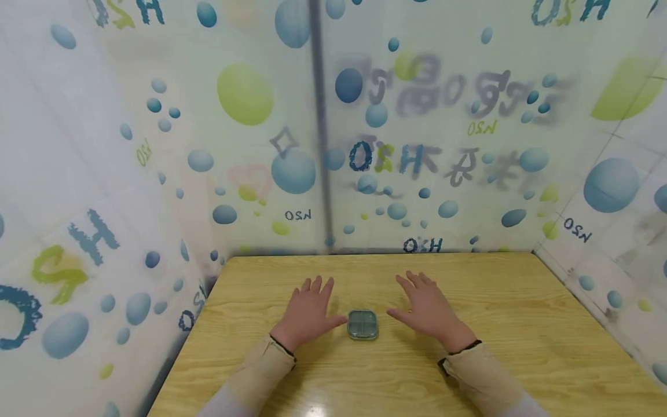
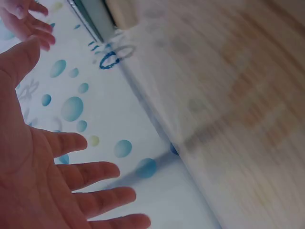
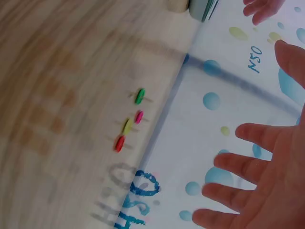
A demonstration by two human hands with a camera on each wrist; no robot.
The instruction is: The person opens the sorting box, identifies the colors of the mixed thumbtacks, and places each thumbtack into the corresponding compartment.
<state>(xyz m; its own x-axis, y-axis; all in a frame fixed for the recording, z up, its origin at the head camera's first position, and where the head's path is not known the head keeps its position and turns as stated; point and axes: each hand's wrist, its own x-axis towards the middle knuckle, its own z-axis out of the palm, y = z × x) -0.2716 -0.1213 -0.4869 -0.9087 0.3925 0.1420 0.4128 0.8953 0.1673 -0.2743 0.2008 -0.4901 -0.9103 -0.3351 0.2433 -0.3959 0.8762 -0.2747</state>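
Note:
A small square box with a grey-green see-through lid, split into compartments, lies between my two hands on the table. On its left, my left hand is held with fingers spread and straight, thumb tip right by the box's edge. My right hand is spread to the right of the box, its thumb pointing at it across a small gap. Both hands hold nothing. The box's side shows at the top of the left wrist view, and its corner in the right wrist view.
The wooden table meets a wall covering printed with bubbles and letters at its back edge. Several small oval pieces, including a green one and a red one, appear over the tabletop in the right wrist view.

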